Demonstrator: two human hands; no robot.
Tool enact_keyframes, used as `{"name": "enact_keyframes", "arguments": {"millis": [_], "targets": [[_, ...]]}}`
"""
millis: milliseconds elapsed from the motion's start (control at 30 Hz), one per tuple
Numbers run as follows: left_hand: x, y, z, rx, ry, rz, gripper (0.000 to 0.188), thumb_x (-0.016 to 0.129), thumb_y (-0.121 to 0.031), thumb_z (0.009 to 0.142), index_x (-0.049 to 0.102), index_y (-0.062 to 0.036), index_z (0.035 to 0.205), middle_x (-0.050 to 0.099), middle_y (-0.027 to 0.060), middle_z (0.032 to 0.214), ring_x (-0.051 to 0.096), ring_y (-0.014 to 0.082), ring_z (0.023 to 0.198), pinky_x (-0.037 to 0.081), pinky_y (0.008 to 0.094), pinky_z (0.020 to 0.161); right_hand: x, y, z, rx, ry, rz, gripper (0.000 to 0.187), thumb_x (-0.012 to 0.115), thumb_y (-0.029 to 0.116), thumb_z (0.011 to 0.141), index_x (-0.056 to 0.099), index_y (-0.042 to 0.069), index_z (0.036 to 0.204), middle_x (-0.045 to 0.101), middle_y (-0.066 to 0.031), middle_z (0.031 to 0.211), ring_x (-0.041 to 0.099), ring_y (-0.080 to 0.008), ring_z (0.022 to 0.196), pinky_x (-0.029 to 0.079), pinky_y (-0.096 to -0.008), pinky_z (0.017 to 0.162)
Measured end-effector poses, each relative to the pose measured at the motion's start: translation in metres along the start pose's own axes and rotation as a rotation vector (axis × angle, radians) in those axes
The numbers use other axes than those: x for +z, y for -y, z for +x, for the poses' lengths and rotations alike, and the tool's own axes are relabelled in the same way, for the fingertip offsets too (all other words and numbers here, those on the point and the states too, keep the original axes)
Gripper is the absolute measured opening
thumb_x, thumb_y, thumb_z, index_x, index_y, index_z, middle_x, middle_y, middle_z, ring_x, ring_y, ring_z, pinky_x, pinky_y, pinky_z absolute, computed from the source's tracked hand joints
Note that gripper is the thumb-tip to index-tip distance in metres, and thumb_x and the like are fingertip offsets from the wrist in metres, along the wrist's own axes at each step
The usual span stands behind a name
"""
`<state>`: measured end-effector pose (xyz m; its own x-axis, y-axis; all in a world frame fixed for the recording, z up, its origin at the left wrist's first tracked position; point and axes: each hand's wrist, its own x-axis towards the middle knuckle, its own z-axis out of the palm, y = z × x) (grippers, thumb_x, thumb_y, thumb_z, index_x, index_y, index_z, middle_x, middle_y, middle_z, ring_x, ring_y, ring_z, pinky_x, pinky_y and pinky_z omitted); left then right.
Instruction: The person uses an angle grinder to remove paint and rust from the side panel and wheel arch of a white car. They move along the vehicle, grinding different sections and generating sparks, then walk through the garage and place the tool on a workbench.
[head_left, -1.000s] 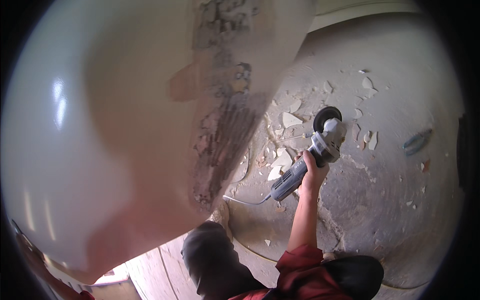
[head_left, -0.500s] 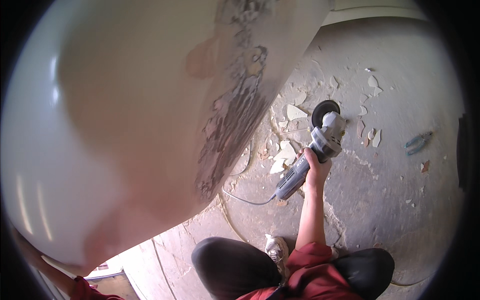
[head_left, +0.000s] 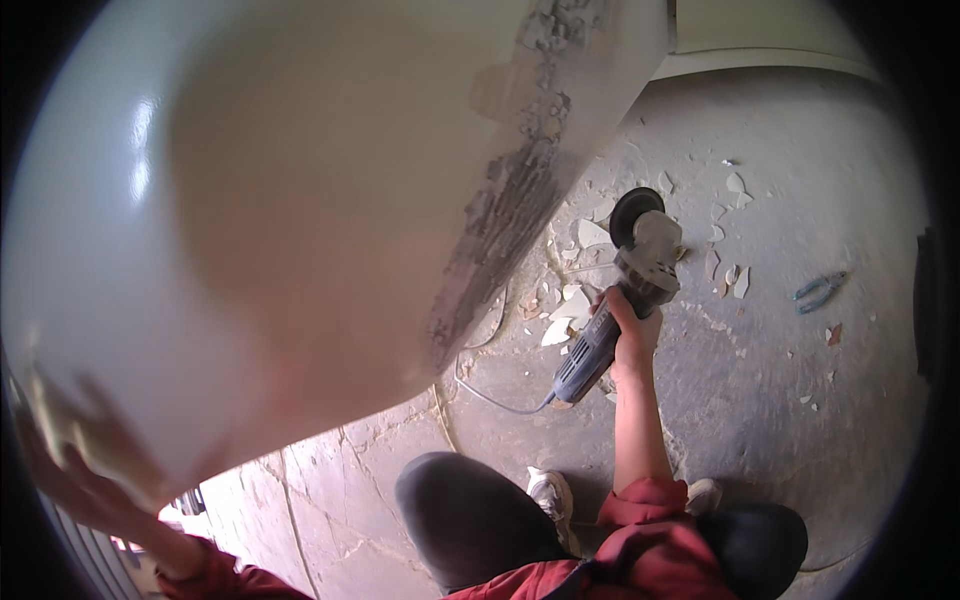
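Note:
My right hand [head_left: 634,340] is wrapped round the grey body of an angle grinder [head_left: 590,358]. The grinder's black disc [head_left: 637,216] points away from me, to the right of a large glossy cream panel [head_left: 300,230] and apart from it. Along the panel's right edge runs a rough, scraped grey-brown strip [head_left: 500,215]. At the far lower left, my left hand [head_left: 85,490] is at the panel's near edge with its fingers apart. The hand's reflection shows in the gloss; whether it touches the surface I cannot tell.
Pale broken flakes [head_left: 570,310] lie over the concrete floor [head_left: 740,400]. Blue-handled pliers [head_left: 822,292] rest on the right. The grinder's grey cord [head_left: 500,405] curves under the panel. My knees [head_left: 470,520] are bent close below, and another cream panel [head_left: 770,30] stands at the top right.
The cream panel has shifted rightward in the view. More of my left hand has come into sight at its edge. The grinder, still held, has its disc slightly further up and left.

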<state>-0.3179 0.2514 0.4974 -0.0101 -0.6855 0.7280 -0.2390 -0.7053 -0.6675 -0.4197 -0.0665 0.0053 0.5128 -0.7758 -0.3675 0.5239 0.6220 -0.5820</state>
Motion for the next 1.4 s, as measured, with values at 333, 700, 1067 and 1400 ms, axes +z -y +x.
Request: {"name": "enact_keyframes", "arguments": {"millis": [333, 700, 1067, 1400], "targets": [[-0.015, -0.342, -0.208, 0.763, 1.062, -1.203, 0.053, 0.064, -0.042, 0.093, 0.044, -0.0300, 0.140, 0.059, 0.0154, 0.100, 0.062, 0.0249, 0.075, 0.054, 0.0354, 0.063, -0.045, -0.033, -0.073, 0.459, 0.139, 0.049, 0.029, 0.072, 0.023, 0.083, 0.059, 0.000, 0.097, 0.065, -0.0100, 0.079, 0.066, -0.0201, 0.068, 0.054, -0.0328, 0.062], [-0.056, -0.329, -0.267, 0.882, 1.371, -1.100, 0.065, 0.053, -0.023, 0.095, 0.030, -0.0419, 0.153, 0.056, 0.0211, 0.105, 0.063, 0.0290, 0.072, 0.055, 0.0368, 0.066, -0.050, -0.059, -0.112, 0.641, 0.294, -0.001, 0.025, 0.071, 0.020, 0.081, 0.063, 0.001, 0.096, 0.066, -0.0086, 0.077, 0.066, -0.0180, 0.069, 0.053, -0.0312, 0.064], [-0.082, -0.301, -0.274, -1.171, 1.691, -1.344, 0.071, 0.050, -0.036, 0.101, 0.021, -0.0032, 0.156, 0.046, 0.0228, 0.146, 0.052, 0.0319, 0.131, 0.044, 0.0406, 0.104, -0.018, -0.093, -0.174, 0.570, 0.448, -0.015, 0.019, 0.071, 0.011, 0.080, 0.066, 0.000, 0.094, 0.068, -0.0061, 0.081, 0.067, -0.0154, 0.074, 0.055, -0.0309, 0.073], [-0.055, -0.296, -0.330, -0.849, 1.350, -1.151, 0.060, 0.034, -0.046, 0.105, 0.063, 0.0053, 0.094, 0.066, 0.0192, 0.074, 0.067, 0.0281, 0.073, 0.048, 0.0412, 0.067, 0.013, -0.112, -0.196, 0.580, 0.473, -0.080, 0.018, 0.077, 0.011, 0.079, 0.069, 0.002, 0.093, 0.070, -0.0020, 0.083, 0.065, -0.0105, 0.076, 0.053, -0.0285, 0.069]]}}
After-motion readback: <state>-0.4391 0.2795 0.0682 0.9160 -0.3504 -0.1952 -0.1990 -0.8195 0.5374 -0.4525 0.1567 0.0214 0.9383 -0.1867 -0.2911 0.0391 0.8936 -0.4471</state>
